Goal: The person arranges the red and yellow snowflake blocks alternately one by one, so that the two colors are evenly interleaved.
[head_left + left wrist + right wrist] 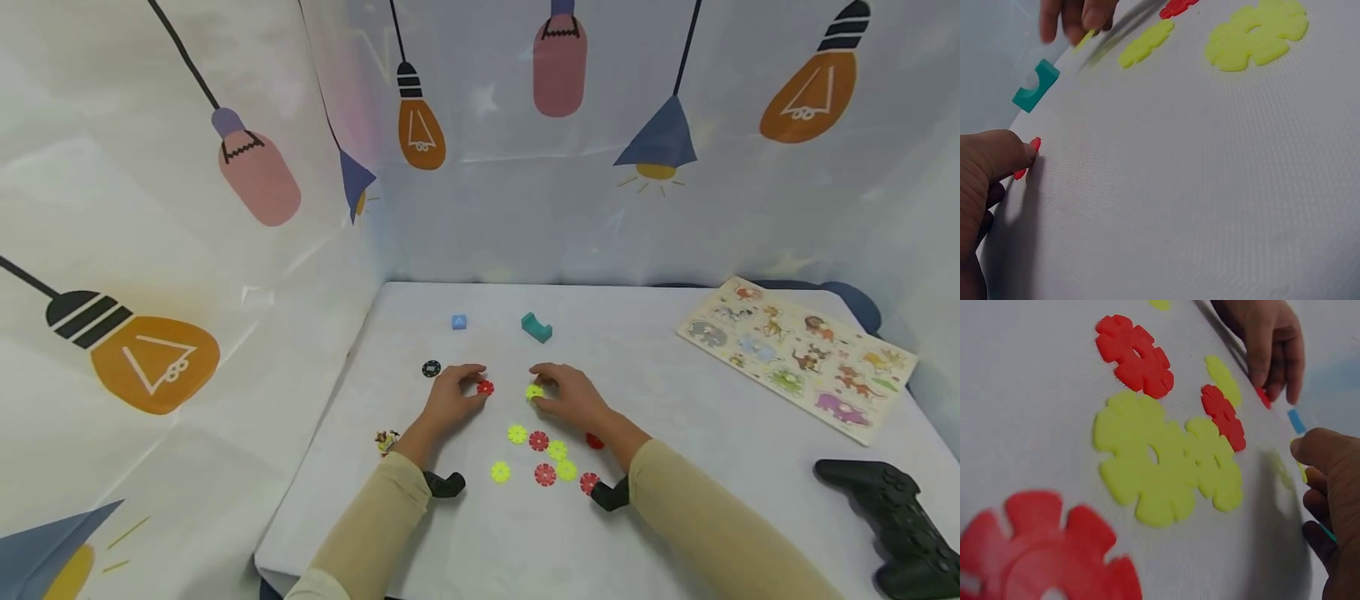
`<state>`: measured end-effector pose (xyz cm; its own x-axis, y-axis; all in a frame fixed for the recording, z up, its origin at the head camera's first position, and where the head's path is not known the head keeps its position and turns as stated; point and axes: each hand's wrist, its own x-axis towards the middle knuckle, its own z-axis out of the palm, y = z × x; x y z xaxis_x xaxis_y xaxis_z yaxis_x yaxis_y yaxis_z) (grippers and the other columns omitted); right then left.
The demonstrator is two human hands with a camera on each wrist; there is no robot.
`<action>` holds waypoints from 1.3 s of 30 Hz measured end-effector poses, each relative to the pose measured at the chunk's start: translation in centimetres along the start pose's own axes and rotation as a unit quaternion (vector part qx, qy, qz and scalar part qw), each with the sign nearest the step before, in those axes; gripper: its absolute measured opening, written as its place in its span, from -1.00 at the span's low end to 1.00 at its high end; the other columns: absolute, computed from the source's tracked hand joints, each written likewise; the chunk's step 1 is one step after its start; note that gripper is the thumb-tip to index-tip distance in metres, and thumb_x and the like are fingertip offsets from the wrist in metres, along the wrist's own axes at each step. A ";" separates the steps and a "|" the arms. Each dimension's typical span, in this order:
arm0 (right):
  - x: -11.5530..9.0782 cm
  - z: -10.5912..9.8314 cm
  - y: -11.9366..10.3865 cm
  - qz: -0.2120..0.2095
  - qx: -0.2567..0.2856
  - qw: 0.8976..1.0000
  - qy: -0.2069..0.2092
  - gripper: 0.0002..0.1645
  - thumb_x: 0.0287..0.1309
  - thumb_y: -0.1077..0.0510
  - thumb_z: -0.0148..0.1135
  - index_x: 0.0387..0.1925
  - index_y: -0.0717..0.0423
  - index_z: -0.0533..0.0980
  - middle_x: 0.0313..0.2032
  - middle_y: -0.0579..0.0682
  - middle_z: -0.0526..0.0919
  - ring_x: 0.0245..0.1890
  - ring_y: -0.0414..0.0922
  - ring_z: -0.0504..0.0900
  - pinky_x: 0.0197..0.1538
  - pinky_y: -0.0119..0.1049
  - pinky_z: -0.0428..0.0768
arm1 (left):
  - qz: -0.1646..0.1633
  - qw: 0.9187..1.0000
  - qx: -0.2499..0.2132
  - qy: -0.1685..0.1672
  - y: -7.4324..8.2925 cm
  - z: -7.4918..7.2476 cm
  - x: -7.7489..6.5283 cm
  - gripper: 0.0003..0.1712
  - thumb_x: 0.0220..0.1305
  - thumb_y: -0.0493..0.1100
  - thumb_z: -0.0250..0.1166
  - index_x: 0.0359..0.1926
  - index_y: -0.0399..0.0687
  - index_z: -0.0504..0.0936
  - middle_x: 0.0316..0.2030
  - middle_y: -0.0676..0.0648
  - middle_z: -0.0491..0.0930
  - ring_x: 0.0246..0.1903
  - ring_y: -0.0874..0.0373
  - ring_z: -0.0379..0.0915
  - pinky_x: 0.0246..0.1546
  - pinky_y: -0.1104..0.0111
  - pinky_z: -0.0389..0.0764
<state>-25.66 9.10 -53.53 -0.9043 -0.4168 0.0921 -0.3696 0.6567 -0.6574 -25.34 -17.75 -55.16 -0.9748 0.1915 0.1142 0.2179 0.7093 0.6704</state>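
In the head view my left hand [450, 397] pinches a red flower-shaped plastic disc [487, 387] between thumb and fingers. Across from it, my right hand [574, 398] pinches a yellow flower-shaped disc [533, 391]. The two held discs are apart, facing each other over the white table. Nearer to me lie several loose discs, among them a yellow disc [517, 433], a red disc [538, 441] and another red disc [545, 475]. Seen from the right wrist, one yellow disc [1141, 459] touches or overlaps another yellow disc [1215, 464]. My right forearm partly covers a red disc [595, 441].
Beyond the hands sit a blue cube [459, 322] and a teal arch block [536, 327]. A black chip [431, 368] and a small figurine [386, 441] lie on the left. An animal puzzle board [798, 358] and a black game controller [892, 525] occupy the right side.
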 end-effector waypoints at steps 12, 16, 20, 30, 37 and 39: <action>3.4 2.6 -2.0 0.003 -0.045 0.999 -0.016 -0.40 0.10 -0.03 0.41 0.20 -0.11 0.51 -0.10 -0.19 0.63 -0.05 -0.13 0.51 0.09 -0.11 0.53 | 0.010 1.000 -0.007 0.005 0.1 0.2 0.2 -0.43 0.12 -0.15 0.48 0.19 0.08 0.58 -0.12 0.16 0.63 0.06 0.15 0.43 0.20 0.17 0.42; 3.6 2.9 -2.0 -0.001 -0.061 0.998 -0.011 -0.43 0.10 -0.03 0.41 0.18 -0.13 0.53 -0.10 -0.20 0.65 -0.08 -0.13 0.50 0.04 -0.13 0.53 | 0.017 1.000 -0.012 0.004 0.3 0.2 0.3 -0.45 0.12 -0.15 0.47 0.18 0.05 0.59 -0.12 0.14 0.65 0.05 0.13 0.44 0.19 0.15 0.42; 3.5 3.1 -1.8 -0.005 -0.067 0.998 -0.004 -0.44 0.08 -0.04 0.43 0.15 -0.15 0.55 -0.12 -0.23 0.65 -0.12 -0.15 0.50 -0.01 -0.15 0.54 | 0.023 1.000 -0.006 0.008 0.2 0.3 0.4 -0.45 0.12 -0.15 0.47 0.17 0.05 0.60 -0.13 0.14 0.65 0.03 0.13 0.45 0.18 0.16 0.43; 2.2 1.4 -1.7 -0.004 0.019 1.000 -0.019 -0.45 0.16 0.02 0.39 0.20 -0.12 0.51 -0.06 -0.23 0.64 -0.04 -0.15 0.55 0.05 -0.13 0.57 | 0.008 1.000 -0.017 0.012 0.1 0.2 0.0 -0.45 0.11 -0.11 0.47 0.17 0.08 0.60 -0.12 0.16 0.63 0.06 0.13 0.44 0.20 0.15 0.42; -2.5 -1.7 -1.8 -0.027 0.042 0.997 -0.060 -0.35 0.06 0.06 0.47 0.23 -0.04 0.50 -0.03 -0.20 0.66 0.02 -0.12 0.56 0.05 -0.08 0.60 | 0.001 0.999 -0.044 0.000 0.4 -0.6 -1.0 -0.43 0.15 -0.14 0.44 0.21 0.03 0.57 -0.03 0.10 0.60 0.13 0.10 0.43 0.24 0.14 0.39; -3.8 -1.8 -1.8 -0.037 0.020 0.996 -0.073 -0.29 0.03 0.03 0.50 0.24 -0.04 0.49 -0.02 -0.22 0.64 0.03 -0.13 0.56 0.07 -0.08 0.59 | 0.000 0.999 -0.042 0.001 0.5 -0.8 -1.1 -0.43 0.16 -0.15 0.44 0.22 0.01 0.56 -0.02 0.09 0.60 0.15 0.10 0.42 0.26 0.14 0.37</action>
<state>-21.96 10.59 -51.36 -0.8332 -0.5520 0.0331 -0.4220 0.5961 -0.6831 -24.17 -18.20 -54.36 -0.9750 0.1901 0.1154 0.2131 0.6498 0.7296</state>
